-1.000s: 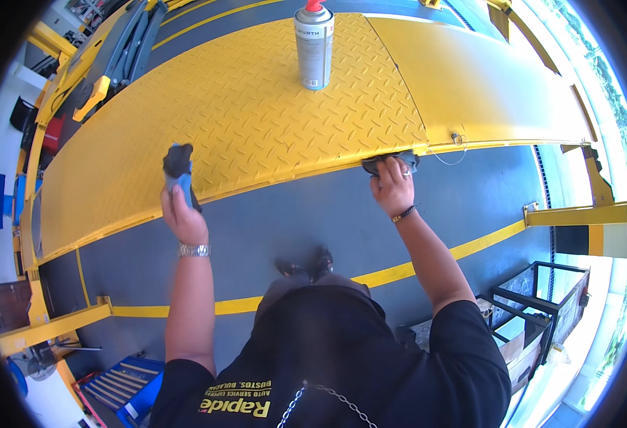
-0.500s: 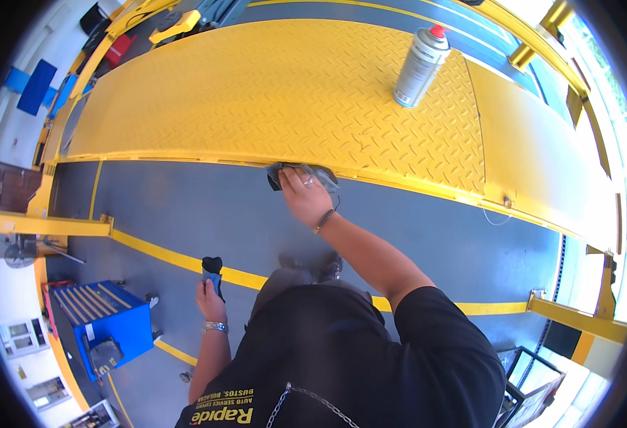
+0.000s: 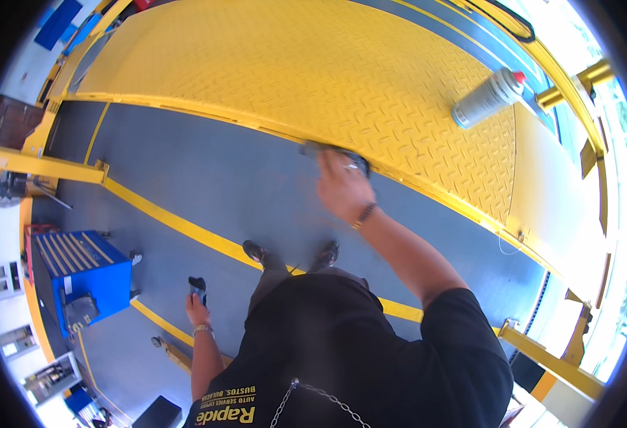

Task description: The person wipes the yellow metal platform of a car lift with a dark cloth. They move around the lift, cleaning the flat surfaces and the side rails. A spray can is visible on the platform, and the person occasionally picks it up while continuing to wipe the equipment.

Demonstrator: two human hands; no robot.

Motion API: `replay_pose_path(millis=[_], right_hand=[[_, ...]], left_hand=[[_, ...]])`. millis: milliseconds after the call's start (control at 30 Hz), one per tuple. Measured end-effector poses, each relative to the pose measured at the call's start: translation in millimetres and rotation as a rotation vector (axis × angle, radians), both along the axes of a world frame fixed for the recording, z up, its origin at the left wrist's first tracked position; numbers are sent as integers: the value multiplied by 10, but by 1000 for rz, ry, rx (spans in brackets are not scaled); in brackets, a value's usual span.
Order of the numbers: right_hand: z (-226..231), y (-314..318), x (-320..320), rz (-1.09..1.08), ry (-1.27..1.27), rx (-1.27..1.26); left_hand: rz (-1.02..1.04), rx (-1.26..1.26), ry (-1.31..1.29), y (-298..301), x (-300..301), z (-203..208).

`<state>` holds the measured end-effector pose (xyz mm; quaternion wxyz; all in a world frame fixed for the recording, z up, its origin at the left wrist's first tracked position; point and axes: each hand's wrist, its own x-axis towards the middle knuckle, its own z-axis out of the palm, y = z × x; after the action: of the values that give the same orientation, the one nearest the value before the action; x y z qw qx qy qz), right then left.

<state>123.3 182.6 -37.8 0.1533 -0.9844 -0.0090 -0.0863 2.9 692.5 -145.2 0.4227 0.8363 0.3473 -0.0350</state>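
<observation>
My right hand [image 3: 345, 187] presses a dark grey cloth [image 3: 356, 161] against the near side edge of a raised yellow platform [image 3: 256, 68] with a diamond-tread top. The hand and cloth are slightly blurred, and the fingers cover part of the cloth. Low on the left, away from the platform, my left hand [image 3: 197, 311] grips a small black and blue-grey object [image 3: 198, 289] that could be a folded cloth or a glove. On the platform, right of my right hand, stands a silver spray can [image 3: 486, 100] with a red top.
A blue tool cabinet [image 3: 96, 285] with a ribbed top is on the left. Yellow beams [image 3: 42, 165] of the lift frame stick out at the left and right. A grey fan [image 3: 10, 191] stands behind the left beam. My shoes [image 3: 326, 255] are on the grey floor.
My right hand has slid to the right along the platform edge with the cloth. The view has turned and tilted. My left hand still holds its object.
</observation>
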Motion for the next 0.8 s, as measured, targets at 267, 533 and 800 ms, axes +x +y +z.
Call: replay_pose_path(millis=[267, 533, 800], right_hand=[[-72, -71, 129, 202, -145, -219], [-113, 1306, 1834, 353, -152, -222], [29, 2457, 3088, 405, -78, -405]], left_hand=[[153, 269, 233, 1449, -1929, -749], [224, -2, 73, 1205, -658, -699], [270, -33, 49, 1676, 271, -493]])
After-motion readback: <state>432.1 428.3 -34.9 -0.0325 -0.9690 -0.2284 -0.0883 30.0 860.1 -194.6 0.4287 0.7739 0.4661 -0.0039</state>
